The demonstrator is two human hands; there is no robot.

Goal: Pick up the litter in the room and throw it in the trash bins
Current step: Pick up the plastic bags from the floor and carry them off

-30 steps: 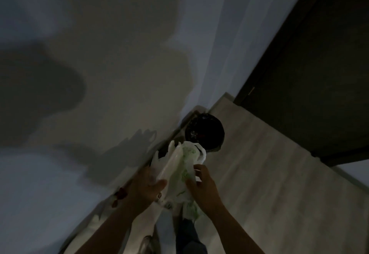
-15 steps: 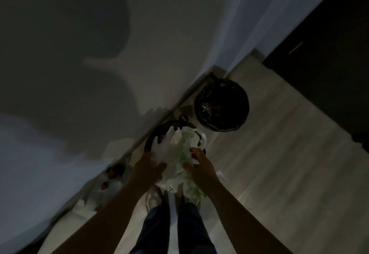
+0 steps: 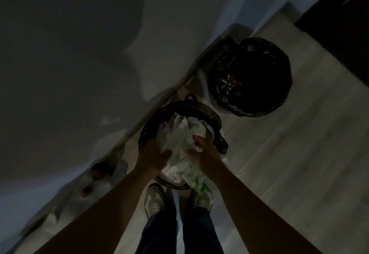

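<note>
Green print on the white plastic bag [image 3: 184, 150], too dim and crumpled to read

The crumpled white-and-green thin plastic bag [image 3: 180, 150] is looking glossy; the black crinkled plastic bin liner [image 3: 249, 74] is shining; the pale wood-look floor [image 3: 299, 164] is appearing matt.

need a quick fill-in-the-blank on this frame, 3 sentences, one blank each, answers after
1. Both hands, the left hand and the right hand, hold a crumpled white and ____ plastic bag.
2. The bag is held over the near bin, which is lined in ____ plastic.
3. The number of bins standing along the wall, counting the far bin, is ____.

Missing words: green; black; two
</note>
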